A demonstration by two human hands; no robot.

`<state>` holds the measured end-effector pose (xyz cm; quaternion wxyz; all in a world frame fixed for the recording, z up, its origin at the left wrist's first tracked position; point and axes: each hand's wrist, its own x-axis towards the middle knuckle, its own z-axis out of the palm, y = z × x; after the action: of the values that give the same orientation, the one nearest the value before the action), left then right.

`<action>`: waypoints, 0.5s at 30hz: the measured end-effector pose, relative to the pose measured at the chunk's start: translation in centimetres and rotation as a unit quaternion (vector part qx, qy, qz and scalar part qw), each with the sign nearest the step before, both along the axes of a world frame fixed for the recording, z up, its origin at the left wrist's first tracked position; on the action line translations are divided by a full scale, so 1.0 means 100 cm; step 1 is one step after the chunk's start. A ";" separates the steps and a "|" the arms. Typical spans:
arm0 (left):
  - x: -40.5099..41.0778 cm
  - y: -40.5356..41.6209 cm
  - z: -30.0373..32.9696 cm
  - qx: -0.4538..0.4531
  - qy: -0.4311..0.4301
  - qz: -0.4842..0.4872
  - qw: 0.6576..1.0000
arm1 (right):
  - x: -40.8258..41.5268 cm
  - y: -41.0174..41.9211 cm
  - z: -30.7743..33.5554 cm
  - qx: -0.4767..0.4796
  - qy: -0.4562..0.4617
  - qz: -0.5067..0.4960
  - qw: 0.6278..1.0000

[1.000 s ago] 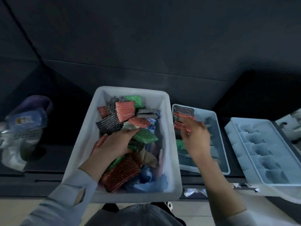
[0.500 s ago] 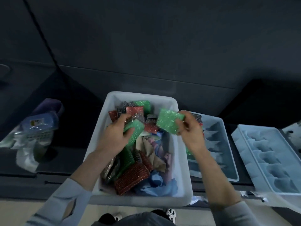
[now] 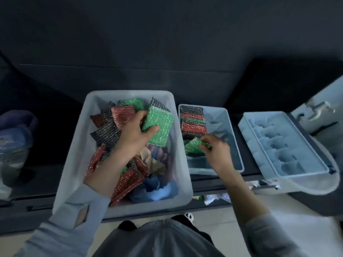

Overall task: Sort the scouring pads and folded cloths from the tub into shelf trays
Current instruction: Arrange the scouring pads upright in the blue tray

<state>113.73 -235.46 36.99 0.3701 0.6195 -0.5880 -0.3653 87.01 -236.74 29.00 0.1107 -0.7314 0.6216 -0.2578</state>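
A white tub [image 3: 74,145] holds a heap of glittery red, green and dark scouring pads plus crumpled blue, tan and pink cloths [image 3: 157,188]. My left hand [image 3: 133,138] is over the tub, holding a green scouring pad [image 3: 158,126] by its lower edge. To the right stands a pale blue shelf tray [image 3: 233,145] with a row of pads [image 3: 193,123] standing along its left side. My right hand [image 3: 217,151] is inside that tray, fingers pinched on a second green pad [image 3: 193,148] at the near end of the row.
A second pale blue tray [image 3: 282,145] with moulded dividers sits further right, partly on a white rounded object [image 3: 324,184]. At far left lie a blue container and plastic bags [image 3: 13,141]. A dark shelf wall [image 3: 167,52] rises behind.
My right hand carried its green pad from over the tub down into the tray's pad row. My left hand lifted another green pad higher and to the right in the tub.
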 end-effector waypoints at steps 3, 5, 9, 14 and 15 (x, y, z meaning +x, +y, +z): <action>-0.008 -0.003 0.000 -0.009 -0.005 -0.006 1.000 | 0.016 -0.002 -0.018 0.002 0.081 0.043 0.996; -0.013 -0.004 -0.001 -0.011 -0.016 -0.012 1.000 | 0.024 -0.003 -0.025 0.000 0.126 0.056 0.990; -0.022 -0.005 -0.007 -0.005 -0.021 -0.033 0.999 | 0.021 -0.015 -0.010 0.044 0.102 0.037 0.993; -0.040 -0.009 -0.008 0.003 -0.034 -0.080 0.996 | 0.027 -0.013 0.041 0.210 -0.390 -0.013 0.897; -0.043 -0.010 -0.007 0.002 -0.034 -0.084 0.996 | 0.026 -0.012 0.046 0.254 -0.437 0.004 0.862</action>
<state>109.39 -236.42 36.34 0.3166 0.5804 -0.6497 -0.3753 89.66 -237.96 33.64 0.5546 -0.4925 0.5501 -0.3836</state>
